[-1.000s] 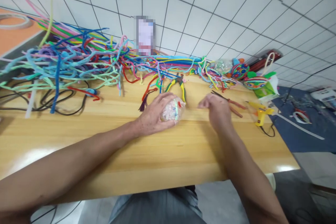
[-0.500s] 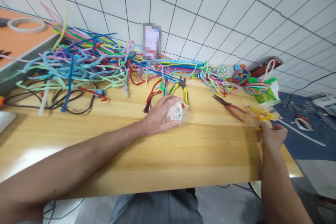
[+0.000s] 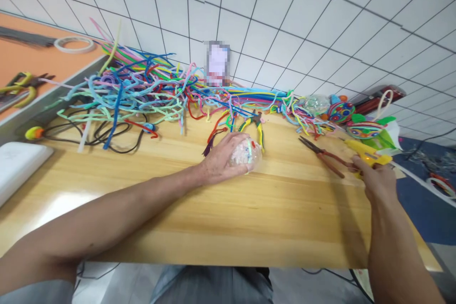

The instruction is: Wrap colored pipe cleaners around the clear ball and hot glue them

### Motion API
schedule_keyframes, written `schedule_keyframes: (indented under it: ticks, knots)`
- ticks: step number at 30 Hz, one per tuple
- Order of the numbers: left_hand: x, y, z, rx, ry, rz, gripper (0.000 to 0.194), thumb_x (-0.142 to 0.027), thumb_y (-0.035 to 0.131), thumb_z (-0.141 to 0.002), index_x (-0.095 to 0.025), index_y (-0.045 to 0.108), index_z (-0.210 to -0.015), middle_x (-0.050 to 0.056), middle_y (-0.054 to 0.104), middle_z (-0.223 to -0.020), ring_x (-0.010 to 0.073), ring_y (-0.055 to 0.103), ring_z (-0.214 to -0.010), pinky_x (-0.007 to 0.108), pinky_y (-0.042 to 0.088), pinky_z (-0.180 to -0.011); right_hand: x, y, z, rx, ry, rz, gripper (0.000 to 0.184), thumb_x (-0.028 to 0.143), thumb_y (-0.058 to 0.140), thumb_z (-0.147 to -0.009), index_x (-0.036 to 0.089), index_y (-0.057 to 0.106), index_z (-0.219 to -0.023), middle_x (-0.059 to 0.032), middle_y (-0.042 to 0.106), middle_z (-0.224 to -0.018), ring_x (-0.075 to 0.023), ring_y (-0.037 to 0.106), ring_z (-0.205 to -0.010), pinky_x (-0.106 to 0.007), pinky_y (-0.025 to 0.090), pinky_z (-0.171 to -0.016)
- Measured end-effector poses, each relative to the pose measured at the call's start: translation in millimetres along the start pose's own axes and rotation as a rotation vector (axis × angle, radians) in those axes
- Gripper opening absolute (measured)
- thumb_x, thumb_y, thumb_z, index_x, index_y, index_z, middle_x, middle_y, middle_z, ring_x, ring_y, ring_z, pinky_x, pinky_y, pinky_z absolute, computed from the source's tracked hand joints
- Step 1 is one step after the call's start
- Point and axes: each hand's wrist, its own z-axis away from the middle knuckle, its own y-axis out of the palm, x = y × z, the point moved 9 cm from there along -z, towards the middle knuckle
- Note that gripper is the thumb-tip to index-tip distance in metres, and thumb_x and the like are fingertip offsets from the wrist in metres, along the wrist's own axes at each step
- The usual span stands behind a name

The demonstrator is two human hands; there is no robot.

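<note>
My left hand (image 3: pixel 223 157) is wrapped round a clear plastic ball (image 3: pixel 253 156) with a pale green band and a red spot, resting on the wooden table (image 3: pixel 228 218). Behind the ball lie yellow-and-green handled pliers (image 3: pixel 255 126), jaws pointing away. At the right, my right hand (image 3: pixel 377 175) is closed on a yellow hot glue gun (image 3: pixel 370 154), its nozzle pointing left. Long-nosed pliers (image 3: pixel 324 156) with reddish-brown handles lie just left of that hand.
A tangled heap of colourful pipe cleaners (image 3: pixel 142 90) runs along the back. Decorated balls (image 3: pixel 340 111) and another clear ball (image 3: pixel 317 103) sit at the back right. A propped phone (image 3: pixel 217 61) leans on the tiled wall. A white box (image 3: pixel 24 166) stands at the left, near a black cord (image 3: pixel 128 145).
My right hand has brought the glue gun up over the table, and its grip now shows plainly. My left hand stays on the ball. The whole view has shifted slightly.
</note>
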Motion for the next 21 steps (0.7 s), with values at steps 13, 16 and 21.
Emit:
schedule_keyframes:
  ticks: [13,16,21]
  knots:
    - [12,-7.6,0,-0.103,-0.085,-0.028,0.075,-0.050,0.079,-0.088,-0.022,0.047,-0.150,0.019,0.059,-0.148,0.0360,0.056,-0.141,0.059,0.045,-0.121,148,117,141,0.485,-0.359,-0.173,0.019,0.041,0.079,-0.090,0.027,0.077,-0.102,-0.0018,0.075,-0.088,-0.0195,0.068,-0.071,-0.028,0.054,-0.053]
    - [14,-7.0,-1,-0.093,-0.086,-0.029,0.077,-0.053,0.079,-0.089,-0.022,0.046,-0.150,0.019,0.059,-0.148,0.0362,0.056,-0.141,0.059,0.046,-0.120,143,123,145,0.502,-0.334,-0.210,0.018,0.041,0.075,-0.093,0.027,0.076,-0.104,-0.0030,0.075,-0.092,-0.0201,0.070,-0.074,-0.027,0.054,-0.052]
    - [15,-6.8,-1,-0.092,-0.102,-0.027,0.080,-0.054,0.081,-0.087,-0.024,0.045,-0.152,0.017,0.058,-0.150,0.0360,0.055,-0.143,0.059,0.045,-0.122,128,132,145,0.528,-0.299,-0.213,0.018,0.040,0.078,-0.091,0.029,0.075,-0.106,-0.0035,0.075,-0.094,-0.0207,0.069,-0.075,-0.027,0.054,-0.052]
